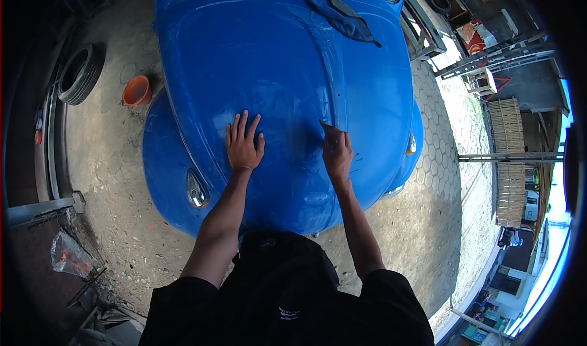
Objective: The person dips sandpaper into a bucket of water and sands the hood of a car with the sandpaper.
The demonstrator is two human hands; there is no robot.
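Note:
Below me is the rounded blue hood (pixel 263 58) of a car, with pale scuffs and smears on its paint. My left hand (pixel 244 144) lies flat on it, fingers spread, holding nothing. To the right, beside the raised ridge along the hood, my right hand (pixel 337 153) is closed round a thin dark sheet (pixel 326 126) that looks like sandpaper. Only a pointed corner of that sheet shows; the fingers hide the rest. A crumpled dark cloth (pixel 342 17) rests farther up the hood, toward the windshield.
An orange-red bucket (pixel 137 91) and a tire (pixel 81 74) are on the floor to the left. Chrome-rimmed lamps (pixel 196 190) sit on the fenders. Lower left is a clear plastic bag (pixel 69 254). Hexagonal paving (pixel 437 144) runs along the right, toward bamboo screens (pixel 509 162).

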